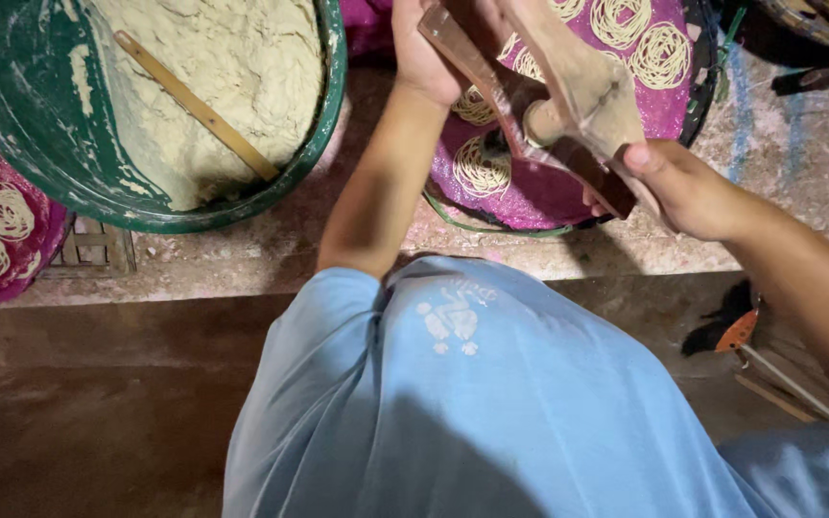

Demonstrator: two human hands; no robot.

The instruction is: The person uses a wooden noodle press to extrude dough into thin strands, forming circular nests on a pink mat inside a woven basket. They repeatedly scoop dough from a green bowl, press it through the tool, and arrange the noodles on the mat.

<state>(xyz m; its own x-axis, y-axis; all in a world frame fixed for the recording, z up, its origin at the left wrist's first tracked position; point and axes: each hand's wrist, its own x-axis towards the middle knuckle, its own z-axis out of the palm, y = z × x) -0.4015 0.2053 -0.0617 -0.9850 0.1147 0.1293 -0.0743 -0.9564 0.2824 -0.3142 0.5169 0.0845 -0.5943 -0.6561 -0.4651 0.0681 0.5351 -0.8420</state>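
Hands clamp a wooden noodle press [568,91] over the pink tray's [669,105] near edge — left hand [429,53] gripping one handle, right hand [678,187] fingers closed on the other — noodle coils [480,165] beneath.

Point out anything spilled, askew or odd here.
Dough is smeared up the inner wall of the green tub, and a wooden stick lies slanted, half sunk in the dough. Crumbs litter the ledge. Otherwise nothing stands out.
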